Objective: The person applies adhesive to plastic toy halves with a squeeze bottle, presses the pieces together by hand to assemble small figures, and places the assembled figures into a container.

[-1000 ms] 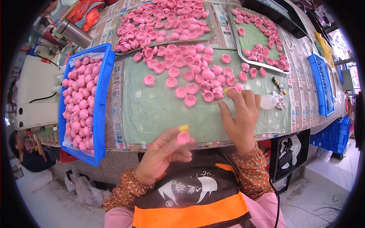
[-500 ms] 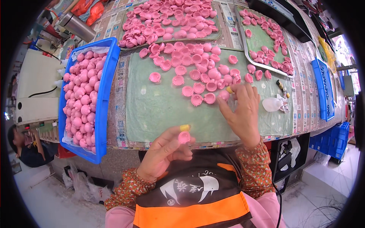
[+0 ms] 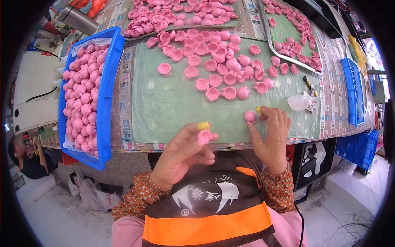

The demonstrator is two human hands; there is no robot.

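Observation:
My left hand (image 3: pixel 175 160) is near the table's front edge, its thumb and index finger closed on a pink half-shell (image 3: pixel 204 136) with the hollow side showing. To the right, my right hand (image 3: pixel 272 142) grips another pink half-shell (image 3: pixel 249 116) between thumb and index finger, rounded side up, just above or on the green mat (image 3: pixel 164 111). Both index fingers wear a yellow finger wrap. Loose half-shells (image 3: pixel 214 80) lie scattered on the mat beyond my hands, some hollow side up and others domed side up.
On the left stands a blue bin (image 3: pixel 108 99) full of pink balls. More half-shells fill a far tray (image 3: pixel 240 18) and a metal-rimmed tray (image 3: pixel 271 45) at right. A white squeeze bottle (image 3: pixel 297 102) lies right of my right hand. A person (image 3: pixel 31 158) is at far left.
My right hand has drawn a half-shell off the group, back toward me. My left hand has risen slightly with its half-shell, which is now tilted. The view has shifted a little.

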